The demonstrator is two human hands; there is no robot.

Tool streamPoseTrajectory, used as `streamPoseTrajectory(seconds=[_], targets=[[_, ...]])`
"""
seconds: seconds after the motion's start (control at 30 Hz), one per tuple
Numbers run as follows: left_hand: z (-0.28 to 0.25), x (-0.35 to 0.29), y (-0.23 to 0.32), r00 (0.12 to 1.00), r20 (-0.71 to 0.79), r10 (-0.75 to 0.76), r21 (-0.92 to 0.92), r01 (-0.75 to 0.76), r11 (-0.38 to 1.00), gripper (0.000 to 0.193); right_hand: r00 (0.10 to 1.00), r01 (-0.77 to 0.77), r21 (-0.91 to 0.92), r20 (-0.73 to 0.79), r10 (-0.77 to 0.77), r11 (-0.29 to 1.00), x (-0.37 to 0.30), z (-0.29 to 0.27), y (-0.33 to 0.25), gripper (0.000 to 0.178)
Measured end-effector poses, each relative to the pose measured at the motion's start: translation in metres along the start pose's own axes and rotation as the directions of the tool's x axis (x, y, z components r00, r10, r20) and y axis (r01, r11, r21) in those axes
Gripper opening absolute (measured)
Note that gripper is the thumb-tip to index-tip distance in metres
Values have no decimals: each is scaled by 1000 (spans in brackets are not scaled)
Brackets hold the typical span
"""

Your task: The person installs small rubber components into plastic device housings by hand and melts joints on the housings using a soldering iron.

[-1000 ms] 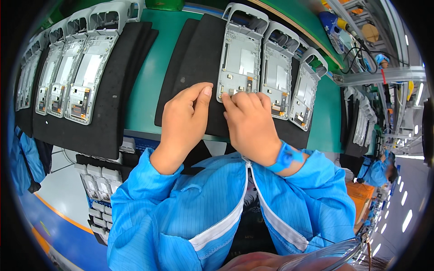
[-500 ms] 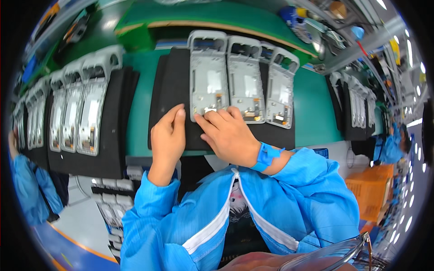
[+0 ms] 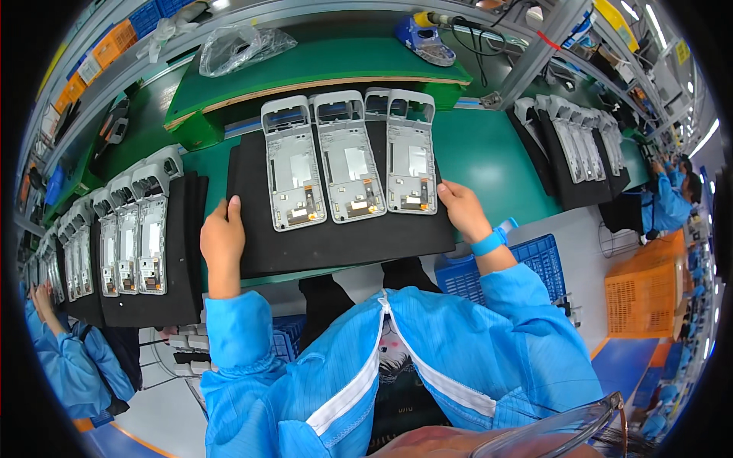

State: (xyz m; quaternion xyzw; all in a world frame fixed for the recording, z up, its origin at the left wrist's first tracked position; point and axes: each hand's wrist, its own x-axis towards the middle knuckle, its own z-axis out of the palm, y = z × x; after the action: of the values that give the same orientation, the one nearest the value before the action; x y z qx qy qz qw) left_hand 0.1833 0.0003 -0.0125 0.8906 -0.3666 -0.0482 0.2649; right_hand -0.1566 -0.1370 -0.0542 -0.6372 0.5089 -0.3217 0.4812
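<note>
Three light grey plastic device housings, a left one (image 3: 296, 179), a middle one (image 3: 350, 172) and a right one (image 3: 412, 164), lie side by side on a black mat (image 3: 336, 252). Each has an open frame at its far end and a small circuit with a flex cable at its near end. My left hand (image 3: 223, 248) is closed on the mat's left edge, thumb on top. At the opposite edge, my right hand (image 3: 463, 212), with a blue wrist strap, grips the mat beside the right housing. The fingers under the mat are hidden.
A green shelf (image 3: 321, 69) stands behind the mat on the green bench (image 3: 489, 164). More housings lie on black mats to the left (image 3: 153, 237) and right (image 3: 584, 141). Below are a blue crate (image 3: 534, 259) and an orange crate (image 3: 645, 282). Co-workers sit at both sides.
My right hand has left the left housing's near end and moved right to the mat's edge. My left hand has gone to the left edge. The view has shifted too.
</note>
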Motion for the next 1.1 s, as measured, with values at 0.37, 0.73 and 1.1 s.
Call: streamPoseTrajectory(seconds=[0.37,0.73,1.1], targets=[[11,-7,-21,998,1,-68,-615,54,787,34,966,148,190,-237,-101,971,-11,7,7,32],[49,-78,100,939,255,229,-629,-19,777,34,962,131,197,-261,-77,972,-29,-164,42,39],[111,-91,157,904,174,392,-511,-257,820,31,952,59,130,-305,-17,990,-2,-245,103,38]])
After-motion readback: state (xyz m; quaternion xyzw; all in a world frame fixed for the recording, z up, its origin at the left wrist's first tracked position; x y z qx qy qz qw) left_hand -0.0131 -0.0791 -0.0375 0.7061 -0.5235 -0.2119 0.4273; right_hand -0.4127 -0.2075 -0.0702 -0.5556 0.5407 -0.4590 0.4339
